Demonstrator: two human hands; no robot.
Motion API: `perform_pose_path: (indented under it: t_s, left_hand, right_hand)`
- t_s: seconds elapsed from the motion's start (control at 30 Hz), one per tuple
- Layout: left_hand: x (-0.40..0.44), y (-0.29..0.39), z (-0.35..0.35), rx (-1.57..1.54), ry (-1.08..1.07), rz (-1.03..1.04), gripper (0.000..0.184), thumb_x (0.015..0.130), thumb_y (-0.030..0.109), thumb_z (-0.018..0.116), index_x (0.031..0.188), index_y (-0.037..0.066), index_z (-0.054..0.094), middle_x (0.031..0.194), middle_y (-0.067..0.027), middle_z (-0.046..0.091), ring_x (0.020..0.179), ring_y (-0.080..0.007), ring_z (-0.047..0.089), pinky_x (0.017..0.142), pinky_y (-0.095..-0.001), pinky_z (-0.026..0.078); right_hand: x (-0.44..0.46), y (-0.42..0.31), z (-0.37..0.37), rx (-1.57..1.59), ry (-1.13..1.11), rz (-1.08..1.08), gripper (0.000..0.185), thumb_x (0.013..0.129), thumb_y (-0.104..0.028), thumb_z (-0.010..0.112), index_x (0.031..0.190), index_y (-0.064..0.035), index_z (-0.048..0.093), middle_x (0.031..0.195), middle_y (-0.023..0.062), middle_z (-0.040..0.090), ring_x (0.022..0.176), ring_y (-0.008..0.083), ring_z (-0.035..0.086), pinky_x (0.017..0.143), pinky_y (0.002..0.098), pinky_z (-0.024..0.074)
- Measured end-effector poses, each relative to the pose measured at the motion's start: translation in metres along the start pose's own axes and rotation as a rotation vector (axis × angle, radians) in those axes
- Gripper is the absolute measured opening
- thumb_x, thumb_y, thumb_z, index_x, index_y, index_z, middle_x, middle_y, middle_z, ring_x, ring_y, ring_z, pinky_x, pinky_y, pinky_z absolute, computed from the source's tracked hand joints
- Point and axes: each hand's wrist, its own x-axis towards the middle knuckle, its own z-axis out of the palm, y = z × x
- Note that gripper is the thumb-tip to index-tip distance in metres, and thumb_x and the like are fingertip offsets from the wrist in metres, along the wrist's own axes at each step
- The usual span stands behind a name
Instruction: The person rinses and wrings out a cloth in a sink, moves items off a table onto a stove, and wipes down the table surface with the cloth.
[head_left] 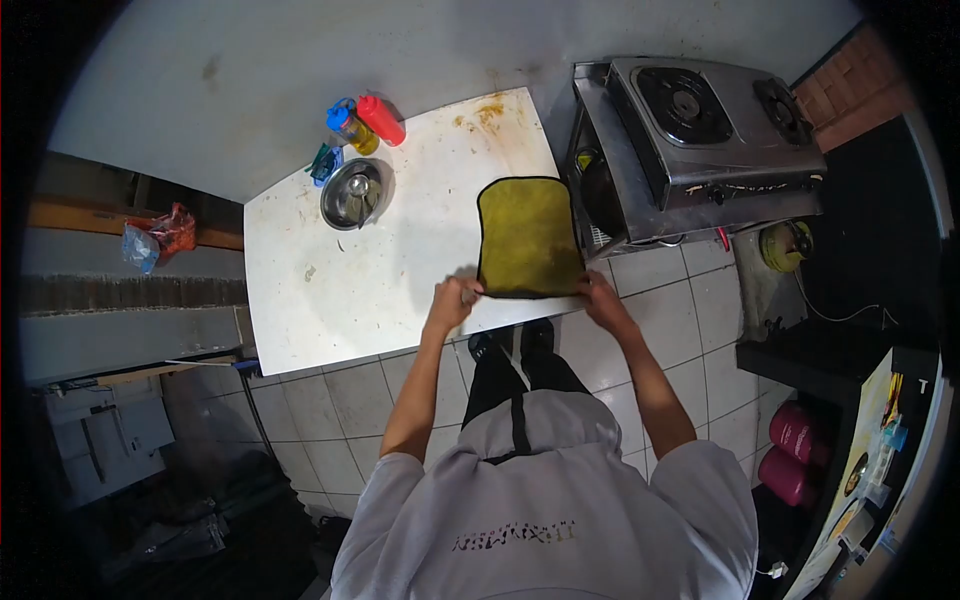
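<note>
A yellow-green cloth [528, 235] with a dark border is spread out near the right end of the white table [290, 300]. My left hand [456, 302] pinches its near left corner. At the near right corner, my right hand [600, 299] has its fingers closed on the cloth's edge. The cloth's near edge runs straight between both hands, close to the front of the table; whether it is lifted there I cannot tell.
On the table's far left stand a metal bowl [341, 208] with utensils inside, a red squeeze bottle [381, 120] and a blue-topped bottle [352, 127]. To the right is a steel gas stove [735, 160]; a green gas cylinder [781, 249] sits beyond it.
</note>
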Motion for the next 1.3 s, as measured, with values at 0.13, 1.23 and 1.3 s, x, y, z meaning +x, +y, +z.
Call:
perform_pose_path:
  t_s: [0.13,1.23,1.3]
  left_hand:
    - [-0.025,0.002,0.024,0.146,-0.043,-0.094,0.02,0.072,0.0,0.067,0.089,0.011,0.07,0.092,-0.0089,0.07,0.096,-0.0348,0.062,0.083,-0.0465,0.046]
    - [0.115,0.022,0.121,0.546,0.136,-0.11,0.068,0.096,0.039,0.039,0.153,0.004,0.022,0.159,-0.0194,0.019,0.148,-0.0353,0.014,0.119,-0.0525,0.009]
    - [0.124,0.019,0.118,0.551,0.139,-0.122,0.068,0.096,0.039,0.04,0.152,0.004,0.023,0.159,-0.0192,0.019,0.148,-0.035,0.014,0.119,-0.0524,0.01]
  right_hand:
    - [-0.023,0.014,0.02,-0.03,0.034,-0.032,0.029,0.08,0.006,0.06,0.106,-0.0019,0.068,0.114,0.0194,0.058,0.113,0.0366,0.055,0.097,0.0421,0.0463]
    - [0.094,0.016,0.069,-0.503,-0.013,0.06,0.069,0.094,-0.032,0.047,0.147,0.008,0.027,0.155,0.0232,0.025,0.146,0.034,0.02,0.119,0.0512,0.016]
    - [0.108,0.017,0.068,-0.494,-0.026,0.066,0.069,0.094,-0.031,0.047,0.146,0.0085,0.026,0.154,0.024,0.025,0.146,0.0343,0.02,0.119,0.0512,0.0161]
